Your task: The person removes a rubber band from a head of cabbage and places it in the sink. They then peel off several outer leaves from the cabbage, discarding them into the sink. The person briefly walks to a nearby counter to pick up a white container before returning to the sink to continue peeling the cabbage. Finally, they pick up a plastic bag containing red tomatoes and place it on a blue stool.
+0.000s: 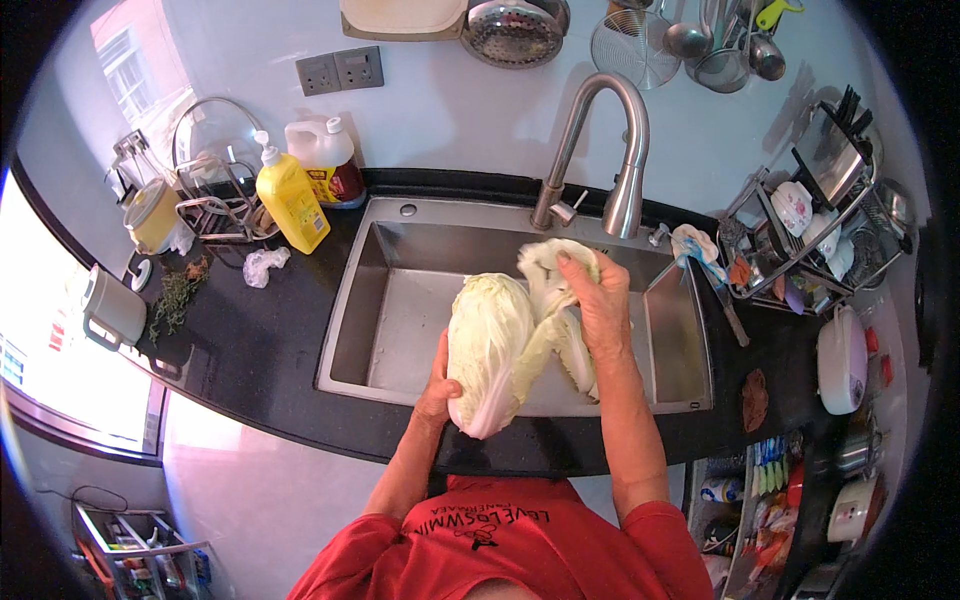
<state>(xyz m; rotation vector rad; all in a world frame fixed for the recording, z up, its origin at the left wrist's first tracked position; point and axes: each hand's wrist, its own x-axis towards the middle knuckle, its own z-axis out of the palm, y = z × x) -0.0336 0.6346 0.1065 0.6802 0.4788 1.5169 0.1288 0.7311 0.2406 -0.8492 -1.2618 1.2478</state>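
Observation:
A pale napa cabbage (pixel 488 350) is held over the front part of the steel sink (pixel 425 275), tilted with its thick white base toward me. My left hand (pixel 437 388) grips it low on its left side, thumb across the base. In my right hand (pixel 597 300) is the frilly upper end of an outer cabbage leaf (pixel 545 270), pinched between thumb and fingers. This leaf is pulled away to the right of the head and folds downward; whether it is still joined at the base is hard to make out.
A tall steel faucet (pixel 610 130) rises behind the sink. On the left counter stand a yellow pump bottle (pixel 293 203), a jug (pixel 325 160), a white pot (pixel 115 307) and some green herbs (pixel 177 297). To the right are a dish rack (pixel 800 225) and a knife (pixel 733 318).

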